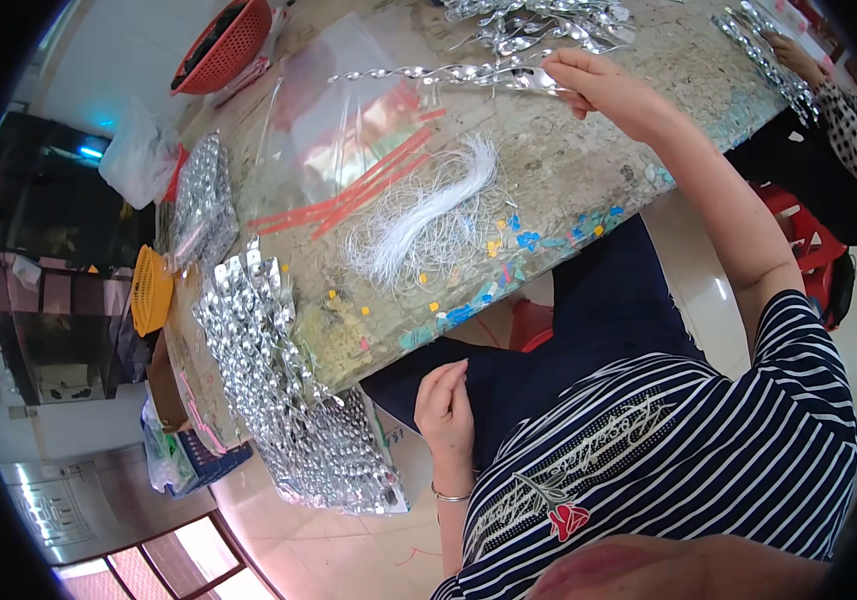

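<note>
My right hand (603, 92) is closed on one end of some twisted silver foil strips (468, 75), which stretch out leftward above the table. Below them lies a loose bundle of white string (438, 215), its ends fanned out. My left hand (445, 415) is held low, off the table's front edge, with its fingers curled together; whatever they might hold does not show. To its left, a thick row of silver twisted strips (248, 330) hangs over the table edge. Clear plastic bags (333, 125) with red seal bands lie beyond the string.
More silver strips (538, 22) lie at the far side. A red basket (223, 45), a filled clear bag (205, 195) and a yellow basket (150, 290) are on the left. Another person's hand (793, 58) handles strips at the far right. Coloured scraps (528, 240) dot the worn table.
</note>
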Motion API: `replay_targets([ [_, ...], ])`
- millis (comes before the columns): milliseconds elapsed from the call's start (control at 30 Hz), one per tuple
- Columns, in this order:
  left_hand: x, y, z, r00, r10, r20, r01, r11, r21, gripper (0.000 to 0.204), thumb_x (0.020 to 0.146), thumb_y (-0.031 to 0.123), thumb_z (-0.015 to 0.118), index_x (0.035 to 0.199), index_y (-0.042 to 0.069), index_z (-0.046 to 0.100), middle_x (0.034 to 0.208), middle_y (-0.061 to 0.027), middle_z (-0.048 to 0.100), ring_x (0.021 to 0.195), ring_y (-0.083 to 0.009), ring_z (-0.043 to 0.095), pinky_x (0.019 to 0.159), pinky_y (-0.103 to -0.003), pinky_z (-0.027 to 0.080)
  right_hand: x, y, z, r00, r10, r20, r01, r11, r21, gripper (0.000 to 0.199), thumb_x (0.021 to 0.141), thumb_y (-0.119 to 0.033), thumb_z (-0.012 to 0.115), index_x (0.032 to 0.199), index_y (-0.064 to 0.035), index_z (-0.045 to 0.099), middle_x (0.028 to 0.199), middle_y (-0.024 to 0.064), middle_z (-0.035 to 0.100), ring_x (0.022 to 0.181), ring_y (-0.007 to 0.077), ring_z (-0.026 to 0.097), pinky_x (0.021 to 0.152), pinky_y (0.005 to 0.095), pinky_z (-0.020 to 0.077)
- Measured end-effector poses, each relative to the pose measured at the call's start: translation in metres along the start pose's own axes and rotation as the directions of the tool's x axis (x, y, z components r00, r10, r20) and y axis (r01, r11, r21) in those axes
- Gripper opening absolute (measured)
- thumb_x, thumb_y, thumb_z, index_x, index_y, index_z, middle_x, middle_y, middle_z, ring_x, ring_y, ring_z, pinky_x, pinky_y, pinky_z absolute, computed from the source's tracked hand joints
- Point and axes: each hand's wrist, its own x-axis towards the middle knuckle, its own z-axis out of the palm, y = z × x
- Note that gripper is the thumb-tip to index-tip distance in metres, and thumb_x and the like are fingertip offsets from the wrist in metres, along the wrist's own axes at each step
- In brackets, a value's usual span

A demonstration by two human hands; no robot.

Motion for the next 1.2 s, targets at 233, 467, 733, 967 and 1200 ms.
replay_targets([
  [233, 0.028, 0.034, 0.000, 0.934, 0.200, -0.295, -0.152, 0.972, 0.178, 0.021, 0.079, -0.007, 0.066, 0.098, 0.000, 0.069, 0.097, -0.0112, 0.066, 0.091, -0.0267, 0.062, 0.083, -0.034, 0.048, -0.074, -0.050, 0.064, 0.880, 0.000, 0.475, 0.054, 0.993, -0.101, 0.026, 0.098, -0.027, 0.051, 0.107, -0.0052, 0.061, 0.080, 0.0010, 0.057, 0.070, 0.0102, 0.052, 0.065, 0.0267, 0.0442],
  [467, 0.036, 0.041, 0.021, 0.978, 0.171, 0.121, -0.183, 0.978, 0.099, 0.032, 0.084, 0.014, 0.069, 0.113, 0.002, 0.064, 0.092, -0.0122, 0.066, 0.085, -0.0271, 0.063, 0.078, -0.036, 0.048, -0.113, -0.031, 0.113, 0.621, -0.075, 0.780, 0.162, 0.986, -0.034, 0.022, 0.095, -0.025, 0.049, 0.095, -0.0051, 0.060, 0.081, 0.0152, 0.064, 0.077, 0.0281, 0.064, 0.073, 0.0368, 0.0492],
  [733, 0.020, 0.016, 0.018, 0.905, -0.239, 0.352, 0.312, 0.936, -0.164, 0.020, 0.094, 0.018, 0.058, 0.101, 0.001, 0.067, 0.076, -0.0091, 0.067, 0.066, -0.0181, 0.065, 0.061, -0.028, 0.050, -0.042, -0.010, 0.107, 0.895, -0.046, 0.444, 0.102, 0.989, -0.104, 0.024, 0.095, -0.024, 0.052, 0.102, -0.0052, 0.065, 0.085, 0.0100, 0.062, 0.079, 0.0201, 0.059, 0.073, 0.0317, 0.0469],
  [967, 0.015, 0.015, 0.016, 0.919, -0.207, 0.336, 0.289, 0.933, -0.214, 0.018, 0.094, 0.016, 0.058, 0.089, 0.000, 0.067, 0.069, -0.0067, 0.060, 0.058, -0.0140, 0.056, 0.056, -0.026, 0.045, 0.032, 0.042, 0.128, 0.874, -0.419, 0.247, 0.486, 0.764, -0.425, 0.017, 0.085, -0.012, 0.063, 0.101, -0.0065, 0.066, 0.094, 0.0109, 0.056, 0.093, 0.0276, 0.055, 0.080, 0.0360, 0.0456],
  [1200, 0.011, 0.008, 0.009, 0.920, -0.237, 0.312, 0.318, 0.917, -0.242, 0.017, 0.093, 0.014, 0.059, 0.089, 0.000, 0.067, 0.068, -0.0059, 0.058, 0.057, -0.0121, 0.053, 0.054, -0.026, 0.042, 0.039, 0.026, 0.121, 0.815, -0.507, 0.279, 0.579, 0.712, -0.398, 0.009, 0.085, -0.010, 0.064, 0.091, -0.0050, 0.064, 0.094, 0.0100, 0.057, 0.092, 0.0265, 0.056, 0.078, 0.0354, 0.0458],
])
